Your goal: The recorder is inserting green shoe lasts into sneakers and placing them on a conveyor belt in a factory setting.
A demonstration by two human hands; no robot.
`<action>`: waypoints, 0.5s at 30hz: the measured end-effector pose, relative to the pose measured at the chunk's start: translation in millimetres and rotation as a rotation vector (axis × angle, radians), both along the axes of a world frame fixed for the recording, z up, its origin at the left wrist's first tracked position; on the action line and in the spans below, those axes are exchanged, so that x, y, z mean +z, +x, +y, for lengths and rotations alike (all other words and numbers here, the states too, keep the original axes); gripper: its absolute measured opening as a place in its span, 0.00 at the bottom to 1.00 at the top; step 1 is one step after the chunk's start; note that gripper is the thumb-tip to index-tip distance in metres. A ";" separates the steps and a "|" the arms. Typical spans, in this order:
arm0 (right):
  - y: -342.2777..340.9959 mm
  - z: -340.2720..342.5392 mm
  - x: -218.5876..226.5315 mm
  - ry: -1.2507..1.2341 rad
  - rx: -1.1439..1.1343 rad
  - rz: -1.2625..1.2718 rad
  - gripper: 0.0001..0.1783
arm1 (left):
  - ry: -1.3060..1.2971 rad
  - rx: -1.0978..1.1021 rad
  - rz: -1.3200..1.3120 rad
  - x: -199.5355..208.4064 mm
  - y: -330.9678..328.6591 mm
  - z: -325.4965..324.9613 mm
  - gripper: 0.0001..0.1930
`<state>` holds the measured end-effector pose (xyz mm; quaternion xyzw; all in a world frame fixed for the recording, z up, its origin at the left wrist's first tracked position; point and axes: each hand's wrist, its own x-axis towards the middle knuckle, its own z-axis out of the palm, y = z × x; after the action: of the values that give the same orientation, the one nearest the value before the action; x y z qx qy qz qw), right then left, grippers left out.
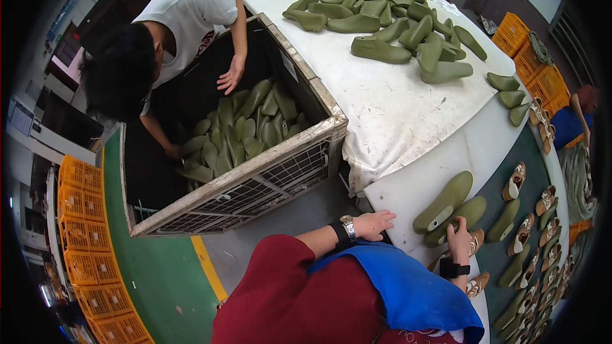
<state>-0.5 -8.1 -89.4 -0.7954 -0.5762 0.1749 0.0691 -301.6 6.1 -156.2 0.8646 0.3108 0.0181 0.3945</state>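
Note:
Two olive-green shoe lasts lie side by side on the pale tabletop in front of me: a far last (444, 202) and a near last (470, 211). My right hand (458, 242) grips the near one at its edge, thumb and fingers closed on it. At the table's corner, my left hand (375, 224) holds nothing, its fingers stretched out and apart. Brown-and-white shoes (476, 241) sit partly hidden beside my right hand. Another green last (503, 222) lies to the right on a dark green surface.
A wire-sided crate (255, 185) with many lasts (239, 127) stands left of the table; a co-worker (185, 19) reaches into it with both arms. More lasts (382, 13) are heaped on the white cloth (408, 114). Orange crates (83, 229) line the left; rows of shoes (521, 232) are at right.

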 end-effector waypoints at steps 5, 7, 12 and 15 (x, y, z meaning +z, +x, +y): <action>7.8 -13.4 -2.1 0.006 -0.113 -0.037 0.20 | -0.039 -0.041 -0.151 3.9 -5.8 25.3 0.26; -6.7 -10.7 9.2 -0.002 -0.148 -0.031 0.20 | -0.023 0.080 -0.072 11.0 -14.4 31.0 0.25; -15.4 -13.4 24.3 -0.070 -0.153 0.016 0.30 | 0.238 0.088 -0.086 23.8 -14.1 52.4 0.22; -10.9 -22.2 30.4 -0.088 -0.142 0.046 0.33 | 0.203 -0.105 -0.067 23.1 11.4 65.3 0.23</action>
<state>-11.4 -30.3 -59.0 -0.8324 -0.5083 0.2128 0.0593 -290.2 71.4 -133.1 0.9141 0.2484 0.0575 0.3153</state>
